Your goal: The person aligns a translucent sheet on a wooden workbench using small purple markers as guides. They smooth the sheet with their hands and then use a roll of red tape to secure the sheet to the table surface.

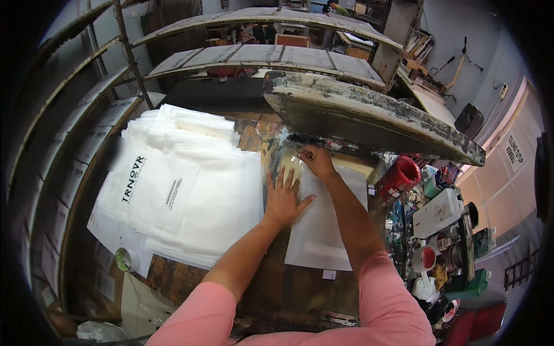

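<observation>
A whitish, translucent flat bag or sheet (321,230) lies on the worn, paint-stained table in front of me. My left hand (283,199) is pressed flat at its left edge, fingers spread. Just beyond, my right hand (315,161) has its fingers pinched together by the sheet's far left corner, where a shiny clear strip shows; what they grip is too small to tell. Over the far side tilts a raised wooden frame (375,112) smeared with paint, likely a screen-printing frame. To the left spreads a thick pile of white bags (213,190), the top one with dark print.
Racks with printed sheets (254,53) rise behind and at the left. On the right are a red bucket (402,175), a white jerrycan (437,211) and paint pots. A tape roll (127,260) sits near left; a box cutter (339,318) lies at the near edge.
</observation>
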`<state>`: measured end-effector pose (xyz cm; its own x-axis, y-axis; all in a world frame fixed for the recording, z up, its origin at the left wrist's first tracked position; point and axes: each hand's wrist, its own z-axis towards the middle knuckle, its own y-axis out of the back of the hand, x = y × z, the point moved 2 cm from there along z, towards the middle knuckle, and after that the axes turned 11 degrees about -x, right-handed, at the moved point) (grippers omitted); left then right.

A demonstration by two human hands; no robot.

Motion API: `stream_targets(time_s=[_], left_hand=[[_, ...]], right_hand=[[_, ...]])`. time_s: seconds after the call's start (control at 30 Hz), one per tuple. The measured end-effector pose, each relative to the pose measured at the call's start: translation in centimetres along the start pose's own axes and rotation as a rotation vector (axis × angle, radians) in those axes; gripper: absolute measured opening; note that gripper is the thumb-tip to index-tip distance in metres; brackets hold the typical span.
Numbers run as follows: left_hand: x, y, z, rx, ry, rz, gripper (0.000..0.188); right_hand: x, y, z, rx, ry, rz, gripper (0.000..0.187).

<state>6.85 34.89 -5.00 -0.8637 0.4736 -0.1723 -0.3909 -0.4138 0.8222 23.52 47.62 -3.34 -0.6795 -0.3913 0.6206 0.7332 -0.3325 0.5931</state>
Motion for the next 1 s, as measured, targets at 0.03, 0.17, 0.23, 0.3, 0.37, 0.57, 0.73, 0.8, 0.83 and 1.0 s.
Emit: stream_targets(time_s=[0.03, 0.17, 0.23, 0.3, 0.37, 0.57, 0.73, 0.8, 0.83, 1.0], left_hand=[[0.0, -0.2, -0.2, -0.005, 0.009, 0.0, 0.084], [0.3, -0.2, -0.1, 0.055, 0.049, -0.003, 0.088], [0.3, -0.2, -0.2, 0.044, 0.056, -0.005, 0.089], [0.3, -0.2, -0.3, 0.047, 0.056, -0.006, 0.09], [0.1, -0.2, -0.3, 0.072, 0.052, -0.013, 0.091], [0.1, -0.1, -0.1, 0.08, 0.053, -0.002, 0.092], [0.1, -0.2, 0.0, 0.122, 0.05, 0.001, 0.091], [0.2, -0.4, -0.3, 0.116, 0.047, -0.01, 0.092], [0.2, -0.5, -0.3, 0.103, 0.041, -0.021, 0.092], [0.4, -0.6, -0.2, 0.093, -0.005, -0.074, 0.093]], right_hand=[[-0.1, -0.1, -0.3, -0.005, 0.004, -0.002, 0.022], [-0.2, -0.3, 0.0, -0.011, 0.007, -0.027, 0.024], [-0.1, -0.5, -0.1, -0.008, 0.007, -0.056, 0.024], [-0.3, -0.5, -0.2, -0.023, 0.025, -0.096, 0.024], [-0.9, -0.7, -0.1, -0.007, -0.001, -0.131, 0.024], [-1.9, -1.2, -0.2, -0.006, -0.029, -0.09, 0.025], [-2.1, -1.2, -0.3, -0.002, -0.022, -0.137, 0.025], [-1.8, -1.6, -0.7, 0.001, -0.056, -0.106, 0.029], [-1.7, -1.7, -0.8, -0.003, -0.059, -0.114, 0.029], [-1.7, -1.7, -1.0, 0.005, -0.057, -0.102, 0.031]])
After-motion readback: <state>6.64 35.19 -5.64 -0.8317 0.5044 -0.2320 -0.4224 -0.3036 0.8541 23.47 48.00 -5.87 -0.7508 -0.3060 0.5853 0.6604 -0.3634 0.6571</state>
